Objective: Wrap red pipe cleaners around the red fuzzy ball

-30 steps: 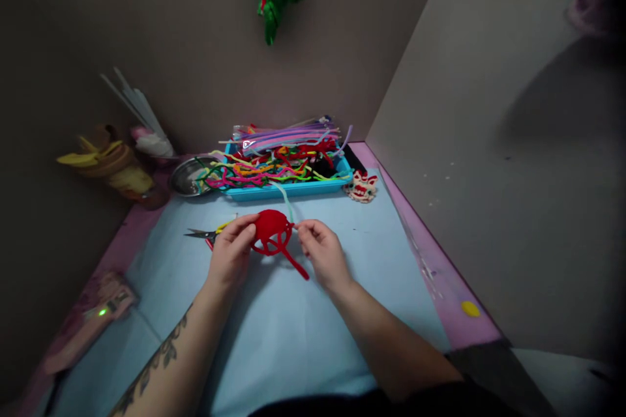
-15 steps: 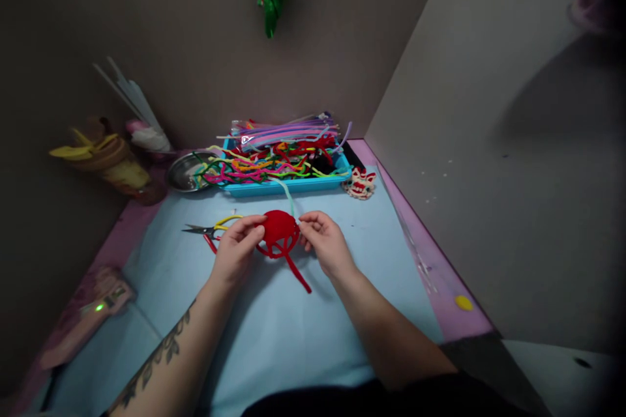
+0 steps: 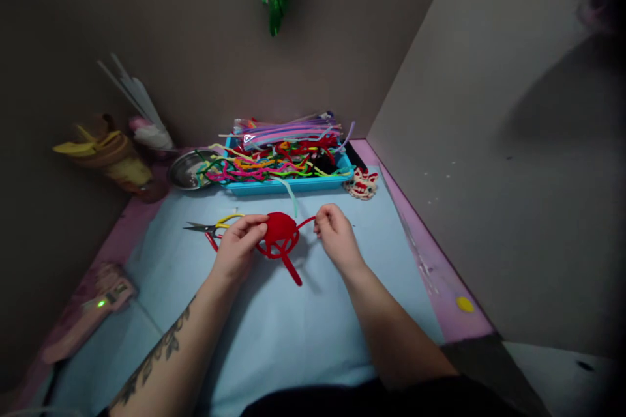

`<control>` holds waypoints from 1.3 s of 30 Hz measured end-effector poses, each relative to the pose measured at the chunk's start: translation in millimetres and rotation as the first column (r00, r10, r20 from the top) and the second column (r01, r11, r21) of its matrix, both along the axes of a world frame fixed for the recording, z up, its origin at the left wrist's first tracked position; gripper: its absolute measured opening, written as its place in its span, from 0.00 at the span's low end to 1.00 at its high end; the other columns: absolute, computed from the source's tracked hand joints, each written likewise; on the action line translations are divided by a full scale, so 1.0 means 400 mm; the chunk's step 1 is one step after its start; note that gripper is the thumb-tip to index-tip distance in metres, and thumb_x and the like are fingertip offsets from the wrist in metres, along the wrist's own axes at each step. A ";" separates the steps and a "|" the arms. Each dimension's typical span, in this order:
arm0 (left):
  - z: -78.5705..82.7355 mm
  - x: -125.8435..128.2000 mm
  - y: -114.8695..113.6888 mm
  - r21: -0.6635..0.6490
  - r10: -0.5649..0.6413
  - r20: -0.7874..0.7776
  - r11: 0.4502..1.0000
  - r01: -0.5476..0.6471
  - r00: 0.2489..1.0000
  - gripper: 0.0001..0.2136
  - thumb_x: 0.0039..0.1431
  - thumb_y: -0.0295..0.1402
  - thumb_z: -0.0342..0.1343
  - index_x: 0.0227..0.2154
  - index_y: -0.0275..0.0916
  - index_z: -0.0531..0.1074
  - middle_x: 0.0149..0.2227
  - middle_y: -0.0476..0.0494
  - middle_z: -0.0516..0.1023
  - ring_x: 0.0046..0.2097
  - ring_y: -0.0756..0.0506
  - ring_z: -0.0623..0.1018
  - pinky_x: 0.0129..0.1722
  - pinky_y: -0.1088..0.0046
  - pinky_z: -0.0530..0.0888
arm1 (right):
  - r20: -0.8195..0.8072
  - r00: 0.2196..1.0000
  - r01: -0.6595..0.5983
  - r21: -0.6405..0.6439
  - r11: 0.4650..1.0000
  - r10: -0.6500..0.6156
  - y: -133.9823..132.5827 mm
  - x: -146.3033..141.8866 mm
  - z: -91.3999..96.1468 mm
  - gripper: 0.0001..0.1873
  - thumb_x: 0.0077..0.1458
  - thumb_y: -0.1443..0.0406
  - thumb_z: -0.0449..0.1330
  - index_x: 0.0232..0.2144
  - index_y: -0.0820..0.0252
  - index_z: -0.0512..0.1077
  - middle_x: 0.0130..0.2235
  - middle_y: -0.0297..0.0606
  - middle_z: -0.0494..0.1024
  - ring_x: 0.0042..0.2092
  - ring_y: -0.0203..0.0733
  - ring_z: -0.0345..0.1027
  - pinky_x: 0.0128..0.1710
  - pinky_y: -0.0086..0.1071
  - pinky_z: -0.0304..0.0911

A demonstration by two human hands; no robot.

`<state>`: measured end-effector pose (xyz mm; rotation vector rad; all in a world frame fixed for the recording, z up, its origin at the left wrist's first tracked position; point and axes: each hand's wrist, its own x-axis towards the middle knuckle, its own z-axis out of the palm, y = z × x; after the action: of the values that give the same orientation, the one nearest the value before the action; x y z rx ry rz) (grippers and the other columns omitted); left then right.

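Note:
A round red pipe-cleaner piece, solid on top with an open lattice below, is pinched at its left edge by my left hand. From its right side a red pipe-cleaner strand runs to my right hand, whose thumb and fingers are closed on the strand's end. Another thick red stem points down from the lattice towards the cloth. Just left of my left hand lie scissors with one yellow and one red handle, partly hidden by that hand.
A blue tray heaped with coloured pipe cleaners stands at the back, beside a metal bowl. Right of it lies a small red-and-white lion-like face. A pink glue gun with a green light rests at left. Walls rise behind and right.
My right hand has moved right, away from the red piece, drawing the red strand out straight. My left hand keeps its hold. The lower stem has swung slightly left.

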<state>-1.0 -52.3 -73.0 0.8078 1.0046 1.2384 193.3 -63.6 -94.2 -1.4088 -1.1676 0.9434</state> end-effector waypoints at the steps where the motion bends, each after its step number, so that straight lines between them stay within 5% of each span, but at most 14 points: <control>1: 0.000 0.000 0.001 -0.009 -0.008 -0.009 1.000 0.008 1.000 0.13 0.36 0.35 0.70 0.28 0.37 0.78 0.26 0.47 0.79 0.26 0.50 0.74 0.30 0.74 0.69 | 0.056 0.996 0.062 0.028 0.998 -0.063 0.005 0.015 0.000 0.10 0.57 0.57 0.51 0.30 0.56 0.63 0.24 0.29 0.69 0.27 0.35 0.64 0.28 0.28 0.59; 9: -0.006 -0.006 0.018 -0.061 0.106 -0.015 0.992 -0.106 0.994 0.13 0.36 0.33 0.69 0.29 0.37 0.77 0.27 0.46 0.79 0.26 0.50 0.75 0.25 0.75 0.70 | 0.354 0.833 0.423 0.089 0.902 -0.426 0.054 0.141 -0.004 0.08 0.55 0.61 0.49 0.30 0.57 0.64 0.23 0.33 0.70 0.27 0.41 0.65 0.30 0.33 0.57; 16: -0.013 -0.036 0.040 -0.147 0.155 0.139 0.980 -0.135 0.978 0.14 0.39 0.31 0.67 0.32 0.36 0.76 0.30 0.47 0.80 0.30 0.50 0.77 0.31 0.75 0.74 | 0.551 0.661 0.554 0.100 0.826 -0.510 0.078 0.232 -0.043 0.12 0.56 0.61 0.47 0.34 0.62 0.68 0.31 0.47 0.74 0.33 0.48 0.66 0.35 0.39 0.59; 19: -0.016 -0.040 0.041 -0.183 0.144 0.155 0.977 -0.114 0.977 0.14 0.41 0.30 0.66 0.35 0.37 0.76 0.31 0.48 0.80 0.31 0.49 0.77 0.31 0.73 0.75 | 0.587 0.648 0.551 0.079 0.831 -0.486 0.079 0.242 -0.047 0.12 0.55 0.62 0.49 0.35 0.64 0.68 0.32 0.51 0.74 0.36 0.52 0.67 0.38 0.43 0.61; 22: -0.014 -0.031 0.036 -0.208 0.161 0.127 0.969 -0.133 0.979 0.15 0.40 0.30 0.67 0.34 0.37 0.76 0.31 0.48 0.80 0.30 0.49 0.77 0.30 0.73 0.75 | 0.620 0.639 0.435 0.198 0.879 -0.455 0.067 0.198 -0.033 0.12 0.53 0.65 0.52 0.38 0.67 0.69 0.40 0.57 0.74 0.46 0.57 0.67 0.47 0.51 0.61; 25: -0.011 -0.020 0.029 -0.202 0.154 0.095 0.970 -0.132 0.984 0.16 0.38 0.32 0.69 0.33 0.36 0.76 0.29 0.47 0.80 0.28 0.49 0.77 0.27 0.75 0.73 | 0.554 0.724 0.102 0.503 0.858 -0.411 0.033 0.107 -0.004 0.15 0.54 0.68 0.53 0.45 0.64 0.68 0.48 0.53 0.72 0.53 0.54 0.63 0.55 0.51 0.58; 29: -0.005 -0.009 0.022 -0.172 0.117 0.061 0.979 -0.105 0.991 0.17 0.37 0.33 0.69 0.33 0.35 0.76 0.29 0.46 0.80 0.26 0.50 0.76 0.26 0.76 0.72 | 0.662 0.749 -0.414 0.497 0.762 -0.025 -0.013 0.004 0.027 0.23 0.54 0.74 0.52 0.51 0.50 0.69 0.53 0.43 0.72 0.53 0.48 0.66 0.54 0.47 0.62; 34: 0.002 -0.003 0.017 -0.203 0.063 0.100 0.978 -0.042 0.993 0.14 0.38 0.31 0.69 0.32 0.35 0.77 0.30 0.45 0.80 0.28 0.49 0.76 0.27 0.75 0.73 | 0.606 0.777 -0.496 0.421 0.760 0.172 -0.012 -0.011 0.019 0.27 0.56 0.76 0.48 0.55 0.52 0.65 0.56 0.43 0.71 0.56 0.42 0.66 0.55 0.41 0.65; 39: -0.004 -0.003 0.015 -0.216 -0.010 0.143 0.975 0.041 0.990 0.13 0.40 0.30 0.68 0.32 0.36 0.77 0.30 0.45 0.80 0.28 0.49 0.76 0.28 0.75 0.73 | 0.599 0.784 -0.456 0.382 0.804 0.160 -0.001 0.003 0.008 0.19 0.59 0.72 0.51 0.50 0.55 0.69 0.47 0.43 0.75 0.50 0.42 0.69 0.51 0.38 0.67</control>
<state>-2.0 -46.3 -74.7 0.5526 0.9919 1.1231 194.5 -64.0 -91.1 -1.0635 -1.9783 0.3787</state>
